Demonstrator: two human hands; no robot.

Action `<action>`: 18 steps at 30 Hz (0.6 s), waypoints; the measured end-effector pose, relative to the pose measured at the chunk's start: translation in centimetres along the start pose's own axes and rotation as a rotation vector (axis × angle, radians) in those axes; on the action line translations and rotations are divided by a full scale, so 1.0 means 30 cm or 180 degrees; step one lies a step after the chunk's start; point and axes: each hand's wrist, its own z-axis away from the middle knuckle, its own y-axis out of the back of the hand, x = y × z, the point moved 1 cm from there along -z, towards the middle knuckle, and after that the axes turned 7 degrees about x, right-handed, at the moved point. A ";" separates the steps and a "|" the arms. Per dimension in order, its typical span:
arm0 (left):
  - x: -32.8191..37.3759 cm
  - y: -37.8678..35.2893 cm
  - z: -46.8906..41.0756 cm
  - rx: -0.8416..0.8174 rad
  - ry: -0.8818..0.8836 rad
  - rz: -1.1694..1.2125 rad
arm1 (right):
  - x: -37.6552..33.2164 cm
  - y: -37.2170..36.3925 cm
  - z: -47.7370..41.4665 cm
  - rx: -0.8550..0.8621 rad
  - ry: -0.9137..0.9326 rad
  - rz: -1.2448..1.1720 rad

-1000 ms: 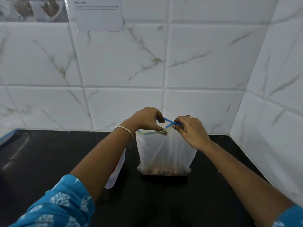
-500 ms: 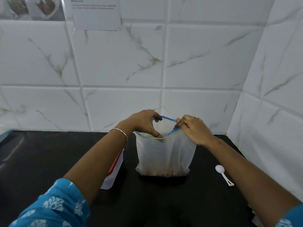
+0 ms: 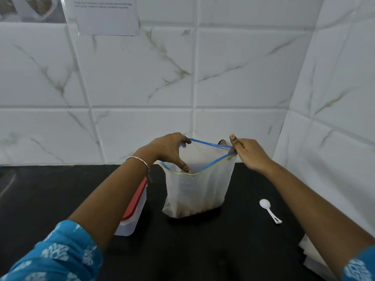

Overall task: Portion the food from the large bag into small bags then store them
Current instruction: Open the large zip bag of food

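White spoon (image 3: 268, 209) at four o'clock, red-lidded container (image 3: 133, 217) at eight o'clock of the large bag (image 3: 195, 192), whose rim left hand (image 3: 166, 151) and right hand (image 3: 250, 153) pinch open

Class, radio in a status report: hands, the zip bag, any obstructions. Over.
Left hand, right hand gripping bag rim. Bag upright, mouth spread open, food at bottom. Spoon on counter to its right; mouth unobstructed.

Both arms have blue sleeves with a white flower print, the left sleeve (image 3: 56, 254) and the right sleeve (image 3: 359, 268). The left wrist wears a thin metal bracelet (image 3: 138, 159), and the left hand (image 3: 168, 151) wears a ring (image 3: 175, 133).
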 end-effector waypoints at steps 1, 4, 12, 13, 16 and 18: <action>-0.006 -0.002 -0.001 -0.0008 -0.0013 -0.0016 | 0.000 0.001 0.000 0.0000 0.0003 -0.0032; -0.036 0.004 0.001 0.0112 -0.0089 0.0003 | 0.023 -0.004 -0.004 0.0117 0.0032 -0.0132; -0.126 0.038 0.039 0.0711 0.0582 -0.0295 | 0.027 -0.004 0.015 0.0224 -0.0216 -0.0446; -0.123 0.032 0.050 0.0717 0.0756 -0.0318 | 0.024 -0.009 0.018 0.0224 -0.0303 -0.0578; -0.119 0.013 0.072 0.0658 0.1121 0.0097 | 0.020 -0.032 0.022 0.0327 -0.0626 -0.1121; -0.127 -0.006 0.080 0.0755 0.1290 0.0765 | 0.023 -0.053 0.029 0.0456 -0.0963 -0.1560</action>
